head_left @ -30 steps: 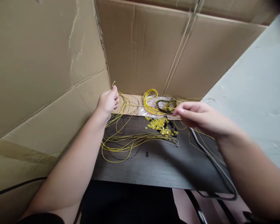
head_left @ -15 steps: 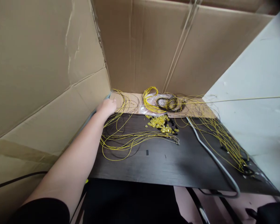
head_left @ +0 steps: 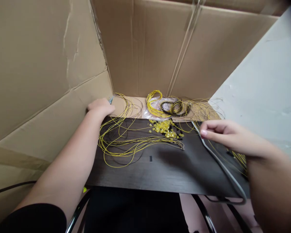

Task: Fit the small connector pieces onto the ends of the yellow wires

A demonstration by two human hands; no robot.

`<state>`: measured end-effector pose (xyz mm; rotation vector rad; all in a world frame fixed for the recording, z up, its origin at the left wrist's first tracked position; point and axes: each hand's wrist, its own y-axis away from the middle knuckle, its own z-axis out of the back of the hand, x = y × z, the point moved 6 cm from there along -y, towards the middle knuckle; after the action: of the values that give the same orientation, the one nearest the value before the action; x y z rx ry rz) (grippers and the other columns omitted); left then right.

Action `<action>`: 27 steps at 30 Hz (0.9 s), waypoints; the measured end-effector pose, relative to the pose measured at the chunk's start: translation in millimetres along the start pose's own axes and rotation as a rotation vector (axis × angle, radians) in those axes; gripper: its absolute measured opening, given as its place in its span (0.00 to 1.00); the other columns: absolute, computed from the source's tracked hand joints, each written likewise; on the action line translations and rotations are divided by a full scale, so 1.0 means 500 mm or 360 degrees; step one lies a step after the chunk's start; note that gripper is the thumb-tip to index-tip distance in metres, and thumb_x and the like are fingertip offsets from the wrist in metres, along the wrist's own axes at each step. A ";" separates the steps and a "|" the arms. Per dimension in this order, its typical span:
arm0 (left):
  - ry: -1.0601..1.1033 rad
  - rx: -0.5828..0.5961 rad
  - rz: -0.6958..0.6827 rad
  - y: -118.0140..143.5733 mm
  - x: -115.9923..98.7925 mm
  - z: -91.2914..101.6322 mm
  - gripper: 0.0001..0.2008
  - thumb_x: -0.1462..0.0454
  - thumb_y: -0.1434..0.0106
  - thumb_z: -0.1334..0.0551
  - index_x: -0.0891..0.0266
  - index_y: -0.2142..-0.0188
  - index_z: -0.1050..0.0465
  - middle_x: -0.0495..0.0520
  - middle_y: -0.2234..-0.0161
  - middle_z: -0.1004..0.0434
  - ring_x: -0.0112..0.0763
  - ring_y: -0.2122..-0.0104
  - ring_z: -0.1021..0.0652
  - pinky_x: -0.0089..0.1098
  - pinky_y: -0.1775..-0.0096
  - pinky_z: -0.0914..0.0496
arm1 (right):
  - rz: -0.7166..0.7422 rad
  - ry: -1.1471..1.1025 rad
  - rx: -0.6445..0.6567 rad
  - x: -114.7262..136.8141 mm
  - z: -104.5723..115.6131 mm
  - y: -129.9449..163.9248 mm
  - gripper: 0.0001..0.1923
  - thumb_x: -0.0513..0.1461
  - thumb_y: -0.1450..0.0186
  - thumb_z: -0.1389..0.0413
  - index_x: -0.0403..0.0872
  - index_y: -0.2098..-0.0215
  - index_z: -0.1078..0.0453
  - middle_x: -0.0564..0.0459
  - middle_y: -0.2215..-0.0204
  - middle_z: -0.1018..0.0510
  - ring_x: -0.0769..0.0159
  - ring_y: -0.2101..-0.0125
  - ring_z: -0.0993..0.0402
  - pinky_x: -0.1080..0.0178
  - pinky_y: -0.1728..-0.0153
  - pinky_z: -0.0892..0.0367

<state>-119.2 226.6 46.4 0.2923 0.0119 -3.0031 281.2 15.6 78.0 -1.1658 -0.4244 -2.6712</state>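
Note:
My left hand (head_left: 100, 106) lies knuckles up at the far left corner of the dark table (head_left: 160, 171), against the cardboard wall (head_left: 46, 81). It rests on the ends of a loose bundle of thin yellow wires (head_left: 126, 147); its fingertips are hidden. My right hand (head_left: 226, 136) reaches in from the right, fingers stretched left and held close together, just above a grey cable (head_left: 220, 165). I cannot see whether a wire is pinched in it. A heap of small yellow connectors (head_left: 165, 127) lies between the hands.
Coils of yellow and black wire (head_left: 171, 107) lie on a plastic bag at the back. More yellow wires (head_left: 239, 158) lie under my right wrist. Cardboard walls stand at the left and back, a white wall (head_left: 264, 84) at the right. Chair legs (head_left: 205, 216) show below the table's front edge.
My right hand pulled a long yellow wire out to the right, left the view, and is now back over the grey cable. My left hand dropped from pinching a wire end to the table's corner.

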 end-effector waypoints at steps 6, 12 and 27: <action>0.0038 -0.0575 -0.0205 0.108 -0.078 0.065 0.32 0.58 0.40 0.41 0.68 0.38 0.40 0.74 0.43 0.34 0.61 0.45 0.29 0.56 0.48 0.32 | 0.0184 0.0012 -0.0052 0.060 -0.037 -0.029 0.21 0.54 0.34 0.45 0.46 0.70 0.33 0.58 0.78 0.40 0.72 0.76 0.46 0.68 0.76 0.47; 0.0712 -0.0219 -0.1883 0.342 -0.292 0.066 0.35 0.63 0.40 0.38 0.58 0.34 0.46 0.59 0.33 0.45 0.44 0.35 0.40 0.43 0.35 0.42 | 0.0461 0.0056 -0.0380 0.130 -0.026 -0.027 0.18 0.51 0.32 0.45 0.46 0.72 0.32 0.57 0.78 0.35 0.72 0.76 0.41 0.69 0.75 0.43; 0.0106 -0.0600 -0.1574 0.351 -0.194 0.038 0.23 0.52 0.34 0.50 0.61 0.80 0.33 0.50 0.80 0.30 0.30 0.79 0.30 0.32 0.75 0.47 | 0.0154 0.0332 -0.0521 -0.008 0.004 -0.041 0.23 0.57 0.33 0.49 0.47 0.71 0.32 0.57 0.80 0.34 0.71 0.78 0.41 0.68 0.76 0.44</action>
<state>-6.8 64.0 84.2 0.4400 0.9914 -3.8084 279.1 35.7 72.6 -0.9377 0.1049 -2.8066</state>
